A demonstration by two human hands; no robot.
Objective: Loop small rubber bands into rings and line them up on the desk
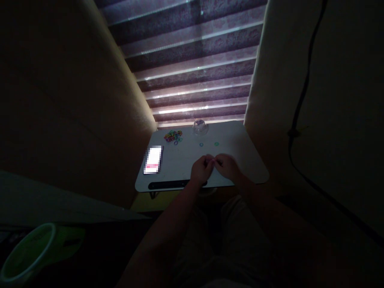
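Observation:
My left hand [201, 170] and my right hand [227, 166] meet above the front part of a small white table [180, 164]. Both are closed, thumbs and fingers pinched together at the tips. A pinkish spot shows between the fingertips, too small and dim to name. Just beyond the hands lie two small rings on the tabletop, a bluish one [201, 145] and a green one [216, 144]. Farther left sits a heap of multicoloured small rings [173, 137], like hair elastics. A clear, rounded container [200, 129] stands at the back edge.
A phone [153, 160] with a bright, blurred screen lies at the table's left. Along the front edge runs a black strip [168, 184]. Striped blinds [195, 76] hang behind, between two walls. On the right hangs a dark cable [306, 76]; a green basket [30, 252] stands lower left.

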